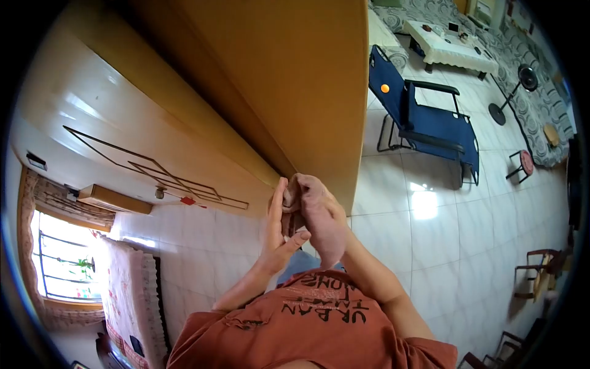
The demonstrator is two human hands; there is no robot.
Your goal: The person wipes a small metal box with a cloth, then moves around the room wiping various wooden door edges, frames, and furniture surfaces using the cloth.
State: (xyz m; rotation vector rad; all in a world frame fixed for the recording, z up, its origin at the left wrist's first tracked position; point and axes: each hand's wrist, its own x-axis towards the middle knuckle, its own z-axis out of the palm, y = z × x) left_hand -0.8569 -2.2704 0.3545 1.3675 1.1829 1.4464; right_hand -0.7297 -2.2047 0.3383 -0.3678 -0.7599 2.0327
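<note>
A pinkish-brown cloth [326, 235] is bunched up in front of my chest, its loose end hanging down. My right hand [330, 208] is closed around it, the fingers partly covered by its folds. On the other side, my left hand [274, 222] has its fingers stretched upward and its thumb apart, alongside the cloth's folds. Both hands are at the lower end of a brown wooden panel [307, 80], close to the edge of a pale door [141, 117] with dark line decoration. Whether the cloth touches the wood I cannot tell.
To the right, a blue folding recliner [430, 120] with an orange ball [385, 88] stands on the tiled floor [387, 246]. Beyond are a low table [452, 49], a fan [527, 77] and a red stool [526, 162]. At left, a bed [129, 289] lies by a window [67, 258].
</note>
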